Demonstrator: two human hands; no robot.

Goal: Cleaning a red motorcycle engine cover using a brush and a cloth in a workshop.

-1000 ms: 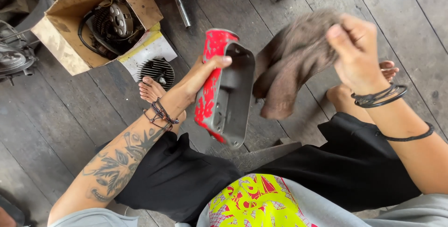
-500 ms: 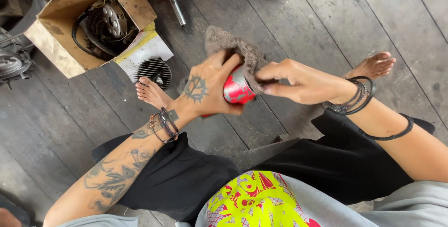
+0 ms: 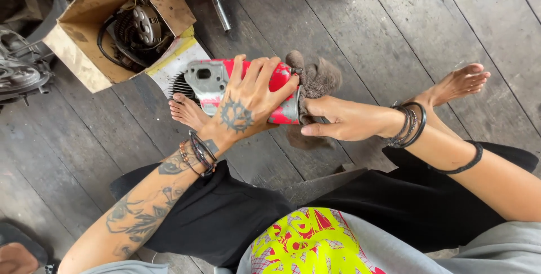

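Left hand [image 3: 248, 108] clamped over red metal part [image 3: 225, 79]. Right hand [image 3: 344, 121] gripping brown rag [image 3: 315, 77] against part's end. Cardboard box [image 3: 84, 32] near, on wooden floor [image 3: 394, 26].

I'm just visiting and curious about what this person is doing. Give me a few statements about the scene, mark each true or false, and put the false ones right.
1. The left hand grips a red and grey metal part. True.
2. The right hand is empty. False: it holds a brown rag against the end of the part.
3. The cardboard box lies shut. False: it is open, with dark machine parts and a cable inside.
4. The floor is of grey wooden planks. True.
5. The person wears shoes. False: both feet are bare.
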